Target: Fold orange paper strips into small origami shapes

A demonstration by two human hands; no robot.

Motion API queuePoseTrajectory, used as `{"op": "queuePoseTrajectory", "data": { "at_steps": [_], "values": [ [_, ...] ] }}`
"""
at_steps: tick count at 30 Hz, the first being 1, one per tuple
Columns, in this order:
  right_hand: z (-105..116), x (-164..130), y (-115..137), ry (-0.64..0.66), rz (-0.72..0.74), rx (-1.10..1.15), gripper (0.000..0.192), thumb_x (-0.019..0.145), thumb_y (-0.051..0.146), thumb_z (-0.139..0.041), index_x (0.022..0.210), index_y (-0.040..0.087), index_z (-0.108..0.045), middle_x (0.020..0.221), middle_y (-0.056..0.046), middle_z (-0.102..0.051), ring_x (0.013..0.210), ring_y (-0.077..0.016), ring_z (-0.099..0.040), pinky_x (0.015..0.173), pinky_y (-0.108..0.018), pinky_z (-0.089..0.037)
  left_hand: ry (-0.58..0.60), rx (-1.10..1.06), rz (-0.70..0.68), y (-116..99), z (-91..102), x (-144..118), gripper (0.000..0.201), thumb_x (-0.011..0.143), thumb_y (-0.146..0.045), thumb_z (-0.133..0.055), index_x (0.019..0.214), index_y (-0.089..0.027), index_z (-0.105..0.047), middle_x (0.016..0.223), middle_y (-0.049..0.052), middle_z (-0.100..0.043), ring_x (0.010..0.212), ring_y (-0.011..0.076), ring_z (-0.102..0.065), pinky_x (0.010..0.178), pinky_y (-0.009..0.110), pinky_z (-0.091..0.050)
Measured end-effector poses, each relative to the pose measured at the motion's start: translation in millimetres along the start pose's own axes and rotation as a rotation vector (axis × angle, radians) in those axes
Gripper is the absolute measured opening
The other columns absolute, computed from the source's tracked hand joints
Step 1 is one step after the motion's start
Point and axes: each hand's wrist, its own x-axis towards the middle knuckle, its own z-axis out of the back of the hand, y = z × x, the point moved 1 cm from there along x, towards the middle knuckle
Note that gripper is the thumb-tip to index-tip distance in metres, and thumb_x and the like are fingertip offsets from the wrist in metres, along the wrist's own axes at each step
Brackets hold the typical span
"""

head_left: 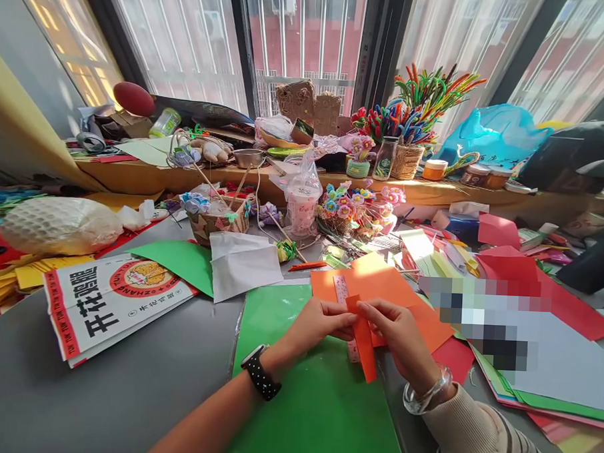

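Both of my hands meet over the green sheet and pinch a narrow strip of orange paper (366,353) near its upper end. My left hand (318,324) grips the strip's left edge between thumb and fingers. From the other side, my right hand (395,327) closes thumb and fingers on it. The strip hangs down at a slant toward me. Behind it lies a pink patterned ruler (340,289), partly hidden by the hands and strip. Larger orange paper (428,319) is spread beneath and beyond my hands. A glossy green sheet (294,406) lies under my wrists.
Stacked coloured papers (566,371) lie to the right, partly blurred out. A printed paper bag (113,305) rests at left. Further back are an orange pen (307,265), a pink drink cup (303,210), a flower basket (217,219) and crochet flowers (343,205). Pipe cleaners (432,105) stand on the sill.
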Motion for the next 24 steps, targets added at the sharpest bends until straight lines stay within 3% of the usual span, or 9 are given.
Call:
{"op": "queuePoseTrajectory", "data": {
  "at_steps": [12, 24],
  "values": [
    [-0.4, -0.3, 2.5, -0.046, 0.034, -0.019, 0.023, 0.067, 0.038, -0.059, 0.066, 0.015, -0.063, 0.062, 0.000, -0.055, 0.062, -0.0125, -0.049, 0.058, -0.022, -0.039, 0.005, -0.012, 0.025, -0.3, -0.3, 0.9, 0.027, 0.065, -0.033, -0.060, 0.083, -0.014, -0.067, 0.078, 0.006, -0.068, 0.072, 0.0198, -0.062, 0.070, 0.029, -0.048],
    [0.1, 1.3, -2.6, -0.073, 0.033, -0.065, 0.027, 0.068, 0.041, -0.057, 0.068, 0.015, -0.063, 0.062, -0.002, -0.059, 0.058, -0.0131, -0.051, 0.053, -0.022, -0.041, -0.116, 0.011, -0.007, 1.8, -0.4, 3.0, 0.024, 0.061, -0.036, -0.062, 0.066, -0.013, -0.065, 0.063, 0.005, -0.066, 0.058, 0.0156, -0.061, 0.058, 0.024, -0.048]
  ]
}}
